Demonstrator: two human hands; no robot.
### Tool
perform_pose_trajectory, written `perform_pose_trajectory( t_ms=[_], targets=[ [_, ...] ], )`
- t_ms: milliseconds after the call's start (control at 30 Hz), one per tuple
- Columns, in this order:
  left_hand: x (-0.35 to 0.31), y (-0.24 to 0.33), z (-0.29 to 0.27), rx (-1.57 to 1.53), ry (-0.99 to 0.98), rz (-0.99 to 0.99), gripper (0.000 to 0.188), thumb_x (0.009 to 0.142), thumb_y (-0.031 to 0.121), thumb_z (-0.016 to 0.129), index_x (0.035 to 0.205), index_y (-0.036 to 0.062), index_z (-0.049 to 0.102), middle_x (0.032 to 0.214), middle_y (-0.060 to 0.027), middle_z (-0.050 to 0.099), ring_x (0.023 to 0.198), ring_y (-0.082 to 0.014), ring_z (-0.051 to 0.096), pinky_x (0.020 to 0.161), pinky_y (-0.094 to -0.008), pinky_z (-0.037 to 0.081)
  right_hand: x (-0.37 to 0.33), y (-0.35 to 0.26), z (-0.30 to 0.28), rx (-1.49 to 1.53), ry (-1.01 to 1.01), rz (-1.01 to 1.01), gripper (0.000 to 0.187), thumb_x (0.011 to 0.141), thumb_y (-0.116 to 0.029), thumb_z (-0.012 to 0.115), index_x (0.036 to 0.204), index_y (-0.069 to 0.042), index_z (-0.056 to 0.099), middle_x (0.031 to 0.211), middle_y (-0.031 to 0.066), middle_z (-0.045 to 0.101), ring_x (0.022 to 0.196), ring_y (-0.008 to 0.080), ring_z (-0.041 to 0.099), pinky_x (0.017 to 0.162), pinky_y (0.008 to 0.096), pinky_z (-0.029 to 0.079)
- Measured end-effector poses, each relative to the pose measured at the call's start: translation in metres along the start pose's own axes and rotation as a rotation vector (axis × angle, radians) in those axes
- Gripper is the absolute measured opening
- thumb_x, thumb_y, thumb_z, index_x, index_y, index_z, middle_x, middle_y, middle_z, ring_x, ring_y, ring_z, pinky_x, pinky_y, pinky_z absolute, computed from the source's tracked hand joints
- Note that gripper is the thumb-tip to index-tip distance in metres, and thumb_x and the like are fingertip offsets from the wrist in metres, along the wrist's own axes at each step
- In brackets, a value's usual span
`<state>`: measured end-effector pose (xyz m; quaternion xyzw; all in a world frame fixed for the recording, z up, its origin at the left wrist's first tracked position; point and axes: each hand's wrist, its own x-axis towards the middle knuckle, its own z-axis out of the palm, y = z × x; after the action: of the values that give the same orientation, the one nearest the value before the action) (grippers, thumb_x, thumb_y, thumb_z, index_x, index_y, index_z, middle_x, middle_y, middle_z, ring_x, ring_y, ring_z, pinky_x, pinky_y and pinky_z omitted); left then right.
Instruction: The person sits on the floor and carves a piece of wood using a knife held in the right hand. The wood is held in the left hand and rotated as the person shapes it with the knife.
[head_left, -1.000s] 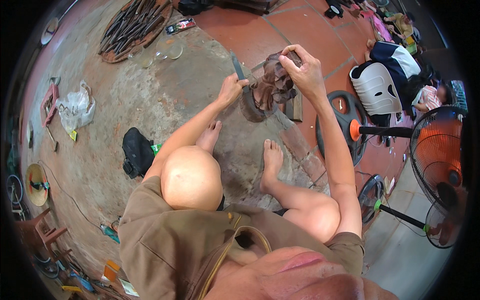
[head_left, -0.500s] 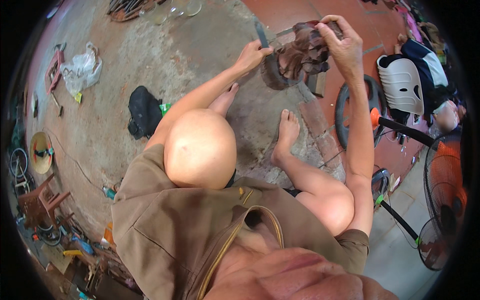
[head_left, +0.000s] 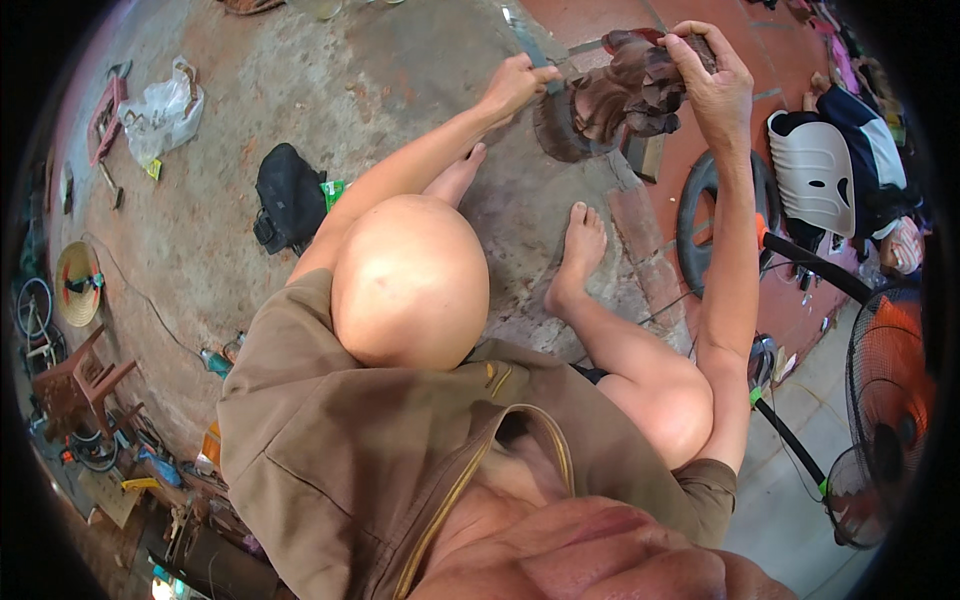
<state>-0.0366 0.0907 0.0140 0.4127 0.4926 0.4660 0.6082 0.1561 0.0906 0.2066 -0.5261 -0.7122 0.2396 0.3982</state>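
In my left hand (head_left: pixel 515 88) is a flat, narrow metal blade (head_left: pixel 524 38), its exact kind unclear, pinched so that one end points away from me. Its other end meets the left side of a dark reddish-brown carved wooden piece (head_left: pixel 630 92) with layered, leaf-like ridges. My right hand (head_left: pixel 722 85) grips the carving's far right end, thumb on the near side and fingers curled over the top. The carving leans over at a slant. Its rounded dark lower end (head_left: pixel 562 130) is near the concrete, beyond my bare feet.
A black bag (head_left: pixel 288 195) and a white plastic bag (head_left: pixel 165 108) lie at left. At right are a black ring-shaped base (head_left: pixel 697 225), an orange-and-black fan (head_left: pixel 885 370) and a pale moulded plastic piece (head_left: pixel 815 170). A straw hat (head_left: pixel 78 283) and a brown chair (head_left: pixel 85 378) are farther left.
The carving and my right hand have shifted to the right. My left hand has followed with the blade, which still touches the carving's left side. The whole view has tilted slightly.
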Motion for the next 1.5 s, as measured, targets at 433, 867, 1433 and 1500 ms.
perform_pose_trajectory(
  t_ms=[433, 867, 1433, 1500],
  targets=[
    [0.029, -0.002, -0.008, 0.189, -0.03, 0.067, 0.028, 0.09, 0.022, 0.064, 0.083, -0.0042, 0.058, 0.073, -0.0083, 0.064, 0.065, -0.0163, 0.061, 0.057, -0.0311, 0.048, 0.002, -0.005, -0.001, -0.045, -0.049, 0.03, 0.018, 0.091, -0.02, 0.064, 0.099, -0.005, 0.065, 0.085, -0.0015, 0.07, 0.071, 0.0017, 0.059, 0.058, 0.0178, 0.045],
    [0.038, -0.01, -0.011, 0.32, -0.069, 0.024, 0.024, 0.088, 0.022, 0.066, 0.083, -0.001, 0.063, 0.084, -0.0082, 0.069, 0.073, -0.0122, 0.06, 0.067, -0.03, 0.048, 0.002, -0.003, 0.0, 0.04, -0.041, 0.032, 0.018, 0.09, -0.021, 0.066, 0.1, -0.006, 0.065, 0.087, -0.0021, 0.07, 0.071, 0.0011, 0.058, 0.057, 0.0164, 0.044],
    [0.023, 0.003, -0.013, 0.075, -0.024, -0.006, 0.023, 0.089, 0.019, 0.064, 0.088, -0.0024, 0.057, 0.086, -0.0099, 0.07, 0.074, -0.0148, 0.062, 0.066, -0.0288, 0.051, 0.0, -0.002, 0.003, -0.006, -0.005, -0.007, 0.018, 0.086, -0.022, 0.068, 0.094, -0.006, 0.065, 0.074, 0.0031, 0.064, 0.071, 0.0074, 0.062, 0.065, 0.0248, 0.049],
    [0.019, 0.004, -0.016, -0.03, 0.055, -0.029, 0.022, 0.089, 0.018, 0.062, 0.086, -0.0024, 0.055, 0.084, -0.01, 0.07, 0.068, -0.0147, 0.062, 0.063, -0.0283, 0.05, -0.002, -0.007, 0.0, -0.024, -0.01, 0.027, 0.018, 0.086, -0.021, 0.068, 0.093, -0.005, 0.064, 0.074, 0.0051, 0.064, 0.07, 0.0094, 0.063, 0.065, 0.0263, 0.05]
  ],
)
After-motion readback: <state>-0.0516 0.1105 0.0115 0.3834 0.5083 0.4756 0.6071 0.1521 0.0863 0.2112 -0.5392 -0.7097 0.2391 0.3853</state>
